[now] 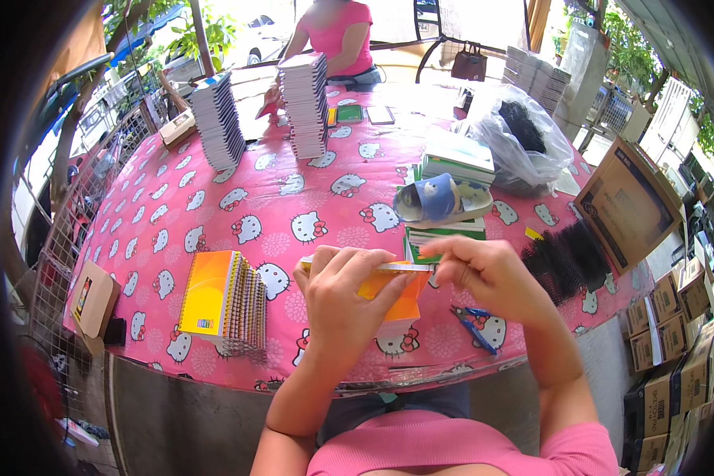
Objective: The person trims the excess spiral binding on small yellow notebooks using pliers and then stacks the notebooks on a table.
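My left hand [343,289] is closed around an orange-and-yellow notebook [393,285], raised above the table's front part with its long edge upward. At the notebook's right end is my right hand [484,274], fingers bent and drawn together; anything small between them cannot be made out. To the left stands a stack of yellow-orange spiral notebooks [224,297]. Blue-handled cutters [476,328] lie below my right hand. Behind my hands, a blue slipper [436,198] rests on green-covered notebooks [452,163]. Black binding coils [567,258] are heaped on the right.
A pink patterned cloth covers the table [238,202]. Tall notebook stacks [304,107] stand at the back, where a person in pink [337,40] works. A plastic bag [520,139] and a cardboard box [631,206] are right; a small box [94,301] sits left.
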Demonstrator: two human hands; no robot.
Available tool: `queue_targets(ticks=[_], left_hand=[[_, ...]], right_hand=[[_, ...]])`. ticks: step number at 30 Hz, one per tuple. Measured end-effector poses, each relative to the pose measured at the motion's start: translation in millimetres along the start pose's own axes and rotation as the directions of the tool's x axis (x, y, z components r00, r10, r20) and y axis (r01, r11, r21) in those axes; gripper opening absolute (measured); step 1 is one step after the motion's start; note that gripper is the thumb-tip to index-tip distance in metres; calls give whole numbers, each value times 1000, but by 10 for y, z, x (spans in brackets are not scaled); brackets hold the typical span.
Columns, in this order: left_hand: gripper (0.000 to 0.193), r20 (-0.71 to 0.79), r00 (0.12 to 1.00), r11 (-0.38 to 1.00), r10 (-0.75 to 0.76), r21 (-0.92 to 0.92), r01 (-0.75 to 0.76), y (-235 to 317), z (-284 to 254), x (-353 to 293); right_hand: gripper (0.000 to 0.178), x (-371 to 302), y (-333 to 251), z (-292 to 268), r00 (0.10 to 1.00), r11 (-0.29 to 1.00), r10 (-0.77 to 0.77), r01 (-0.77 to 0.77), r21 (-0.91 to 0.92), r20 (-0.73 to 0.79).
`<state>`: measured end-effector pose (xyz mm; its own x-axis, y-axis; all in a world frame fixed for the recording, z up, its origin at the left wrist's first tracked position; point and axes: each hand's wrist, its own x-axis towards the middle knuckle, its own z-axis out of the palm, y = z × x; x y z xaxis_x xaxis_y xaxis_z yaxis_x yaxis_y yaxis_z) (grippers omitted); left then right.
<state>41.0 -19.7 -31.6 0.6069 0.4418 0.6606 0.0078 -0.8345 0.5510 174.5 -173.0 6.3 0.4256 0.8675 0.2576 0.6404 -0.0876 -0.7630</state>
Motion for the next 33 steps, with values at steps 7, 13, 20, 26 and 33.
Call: queue_targets(ticks=[7,13,20,26,33], left_hand=[[23,25,1000,1000,4,-1,-4,-56,4,-31],[23,27,1000,1000,5,-14,-5,-71,11,-37],[26,5,1000,1000,16,-18,-16,-84,42,-58],[25,-36,998,999,48,-3,-48,-104,3,-56],[30,41,999,998,15,-56,-13,-28,-67,-38]], right_hand=[[14,-45,-22,136,948,916,-281,217,-336,-152],[17,-23,-116,155,960,896,-254,189,-402,-114],[17,40,-138,112,971,895,-238,206,-396,-34],[29,228,-24,-228,997,940,-43,59,-336,57],[58,785,1346,-677,993,748,-12,89,-658,121]])
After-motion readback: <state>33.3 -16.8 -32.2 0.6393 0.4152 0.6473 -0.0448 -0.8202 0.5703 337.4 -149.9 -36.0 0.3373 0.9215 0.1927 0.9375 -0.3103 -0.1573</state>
